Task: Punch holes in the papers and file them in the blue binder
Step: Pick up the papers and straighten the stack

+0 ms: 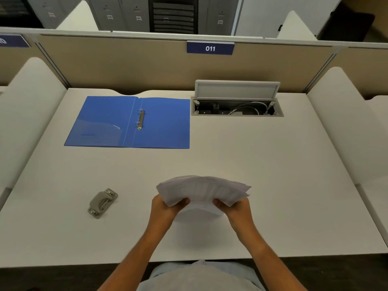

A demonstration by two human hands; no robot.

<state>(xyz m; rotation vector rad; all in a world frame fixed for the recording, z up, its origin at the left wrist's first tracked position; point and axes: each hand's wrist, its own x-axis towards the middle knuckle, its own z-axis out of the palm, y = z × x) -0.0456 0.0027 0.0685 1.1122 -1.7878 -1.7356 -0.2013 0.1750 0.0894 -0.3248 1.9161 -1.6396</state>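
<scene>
As left hand [165, 207] and right hand [235, 208] clamped their grip on the papers [204, 189], nothing looked punched.
Next move probably needed the hole punch [102, 203].

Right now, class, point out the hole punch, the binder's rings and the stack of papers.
hole punch [102, 203]: head view, its grey lever.
binder rings [140, 120]: head view, the metal bar between them.
stack of papers [205, 189]: head view, the top sheet.
</scene>
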